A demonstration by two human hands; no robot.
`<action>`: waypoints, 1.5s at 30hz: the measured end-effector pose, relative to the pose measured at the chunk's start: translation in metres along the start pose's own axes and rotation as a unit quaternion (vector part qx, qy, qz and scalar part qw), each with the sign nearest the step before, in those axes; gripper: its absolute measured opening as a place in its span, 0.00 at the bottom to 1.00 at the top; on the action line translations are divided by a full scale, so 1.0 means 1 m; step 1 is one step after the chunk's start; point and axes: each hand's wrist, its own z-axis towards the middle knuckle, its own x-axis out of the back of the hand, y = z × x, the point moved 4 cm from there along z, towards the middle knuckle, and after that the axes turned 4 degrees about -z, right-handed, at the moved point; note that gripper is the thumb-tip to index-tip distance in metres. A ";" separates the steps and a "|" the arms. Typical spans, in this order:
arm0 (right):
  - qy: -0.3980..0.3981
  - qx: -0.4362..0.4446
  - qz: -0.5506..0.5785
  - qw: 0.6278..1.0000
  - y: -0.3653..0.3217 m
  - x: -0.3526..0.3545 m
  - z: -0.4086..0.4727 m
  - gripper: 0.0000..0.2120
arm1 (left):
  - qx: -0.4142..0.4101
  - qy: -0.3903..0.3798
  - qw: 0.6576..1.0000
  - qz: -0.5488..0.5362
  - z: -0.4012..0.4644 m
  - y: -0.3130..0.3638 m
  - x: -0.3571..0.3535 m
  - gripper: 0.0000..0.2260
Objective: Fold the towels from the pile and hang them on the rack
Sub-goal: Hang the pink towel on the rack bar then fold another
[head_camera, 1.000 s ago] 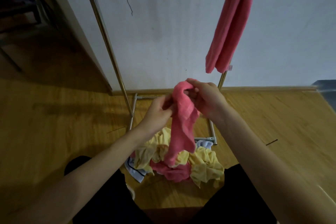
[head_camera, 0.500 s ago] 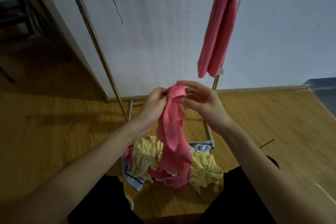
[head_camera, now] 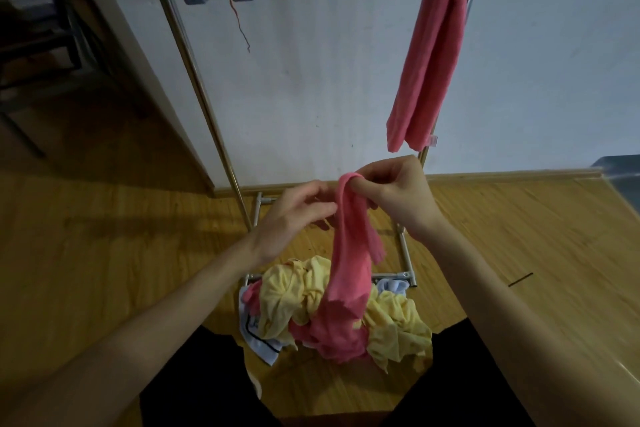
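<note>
Pink towel [head_camera: 349,253] pinched at top by right hand [head_camera: 398,196] | left hand [head_camera: 294,215] grip touching its edge, fingers curled on cloth | tail trails into pile [head_camera: 332,315] on floor [head_camera: 104,270] | folded pink towel [head_camera: 429,55] hangs on rack [head_camera: 204,87]

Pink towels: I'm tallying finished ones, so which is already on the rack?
The folded pink towel draped over the rack's top right; the others are held or piled.

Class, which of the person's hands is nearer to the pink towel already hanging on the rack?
Right. The right hand is just below the hanging pink towel's lower end; the left hand is lower and farther left.
</note>
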 end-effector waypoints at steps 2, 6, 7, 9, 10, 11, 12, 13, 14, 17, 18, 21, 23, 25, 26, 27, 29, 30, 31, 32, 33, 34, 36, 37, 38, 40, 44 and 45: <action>-0.004 -0.006 -0.013 1.000 0.000 -0.001 0.001 0.05 | -0.037 0.037 0.996 0.075 -0.002 0.002 0.001 0.10; -0.021 -0.005 -0.018 1.000 -0.001 -0.005 0.002 0.04 | -0.062 0.067 0.986 0.137 0.000 0.004 -0.001 0.04; -0.025 -0.004 -0.013 1.000 -0.001 -0.006 0.002 0.03 | -0.061 0.068 0.987 0.131 0.002 0.003 0.000 0.02; -0.029 0.005 0.003 1.000 -0.001 -0.006 0.003 0.03 | -0.066 0.092 0.984 0.138 0.004 0.003 0.004 0.04; -0.030 0.012 0.009 0.999 0.000 -0.006 0.004 0.04 | -0.071 0.105 0.980 0.151 0.005 0.004 0.006 0.05; -0.031 0.020 0.009 0.999 0.001 -0.005 0.004 0.04 | -0.078 0.116 0.976 0.164 0.006 0.005 0.007 0.06; -0.031 0.030 0.003 0.999 0.004 -0.005 0.005 0.04 | -0.088 0.129 0.972 0.178 0.007 0.007 0.008 0.07; -0.030 0.043 -0.010 0.999 0.007 -0.006 0.006 0.04 | -0.102 0.146 0.966 0.190 0.007 0.009 0.010 0.07; -0.030 0.058 -0.027 0.998 0.010 -0.006 0.005 0.04 | -0.115 0.166 0.959 0.199 0.008 0.011 0.012 0.07; -0.015 0.114 -0.097 0.989 0.018 -0.011 -0.001 0.06 | -0.129 0.222 0.943 0.210 0.013 0.017 0.020 0.07; -0.002 0.132 -0.116 0.984 0.020 -0.012 -0.005 0.07 | -0.131 0.239 0.939 0.211 0.015 0.018 0.023 0.07; 0.036 0.186 -0.165 0.968 0.024 -0.014 -0.014 0.10 | -0.133 0.289 0.923 0.217 0.019 0.025 0.034 0.07; 0.052 0.216 -0.192 0.956 0.029 -0.013 -0.019 0.11 | -0.130 0.307 0.915 0.227 0.019 0.032 0.040 0.07; 0.077 0.242 -0.215 0.943 0.031 -0.011 -0.021 0.12 | -0.128 0.300 0.910 0.254 0.019 0.039 0.045 0.06; 0.096 0.253 -0.221 0.937 0.031 -0.009 -0.022 0.13 | -0.128 0.291 0.907 0.276 0.018 0.042 0.047 0.06; 0.116 0.262 -0.222 0.932 0.030 -0.007 -0.022 0.14 | -0.130 0.283 0.900 0.306 0.018 0.045 0.049 0.07; 0.152 0.272 -0.218 0.925 0.028 -0.003 -0.021 0.14 | -0.137 0.273 0.872 0.382 0.016 0.048 0.054 0.07; 0.165 0.274 -0.220 0.922 0.027 -0.002 -0.020 0.13 | -0.137 0.269 0.859 0.413 0.015 0.049 0.056 0.07; 0.170 0.275 -0.222 0.920 0.026 -0.002 -0.020 0.11 | -0.130 0.270 0.850 0.433 0.014 0.050 0.058 0.08; 0.168 0.276 -0.221 0.920 0.025 -0.004 -0.021 0.10 | -0.118 0.274 0.849 0.437 0.014 0.050 0.061 0.08; 0.154 0.281 -0.220 0.921 0.024 -0.008 -0.024 0.08 | -0.101 0.280 0.853 0.428 0.015 0.051 0.064 0.08; 0.129 0.293 -0.224 0.920 0.023 -0.012 -0.026 0.06 | -0.083 0.287 0.862 0.410 0.016 0.051 0.067 0.08; 0.062 0.321 -0.253 0.911 0.023 -0.023 -0.029 0.05 | -0.055 0.301 0.876 0.373 0.016 0.052 0.070 0.09; 0.033 0.327 -0.272 0.905 0.024 -0.029 -0.029 0.07 | -0.038 0.304 0.885 0.351 0.015 0.052 0.071 0.08; 0.013 0.327 -0.285 0.901 0.026 -0.033 -0.028 0.08 | -0.019 0.305 0.898 0.317 0.015 0.051 0.070 0.08; -0.008 0.317 -0.286 0.904 0.029 -0.039 -0.026 0.08 | 0.021 0.302 0.926 0.225 0.011 0.049 0.065 0.07; -0.029 0.286 -0.253 0.924 0.035 -0.048 -0.027 0.04 | 0.027 0.298 0.944 0.140 0.002 0.051 0.051 0.06; -0.036 0.278 -0.240 0.929 0.034 -0.049 -0.028 0.05 | 0.023 0.298 0.946 0.126 0.001 0.051 0.049 0.06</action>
